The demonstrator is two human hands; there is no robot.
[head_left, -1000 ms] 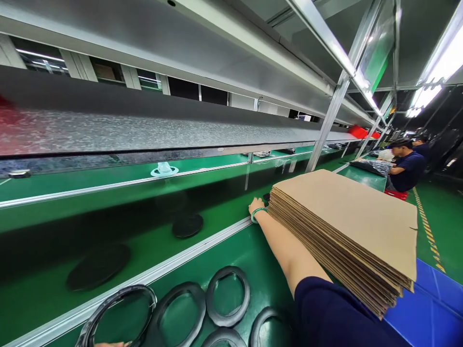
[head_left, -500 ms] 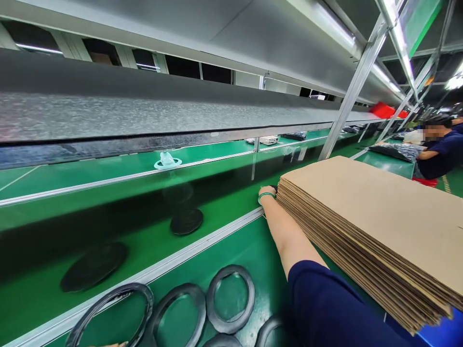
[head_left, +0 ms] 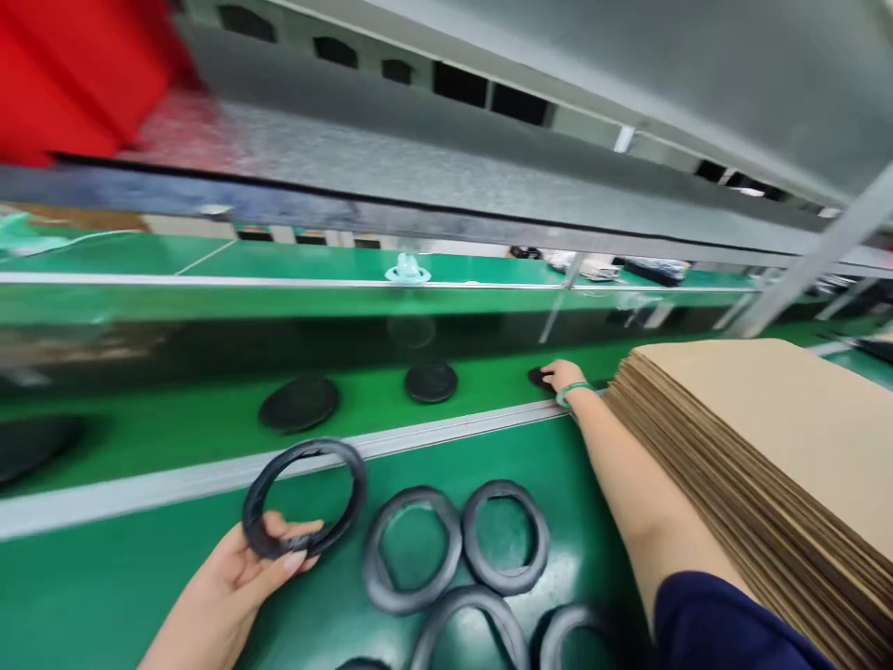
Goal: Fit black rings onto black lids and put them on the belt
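The left hand (head_left: 230, 582) and its whole black ring (head_left: 359, 479) now show; before, only a bit of each did. The right hand (head_left: 562, 375) now looks apart from the cardboard stack (head_left: 760, 456), and a black disc (head_left: 536, 377) shows beside it, past the counter's (head_left: 307, 619) far edge.

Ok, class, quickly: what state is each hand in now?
Left hand: closed, holding a black ring.
Right hand: at a black disc; whether it grips cannot be told.
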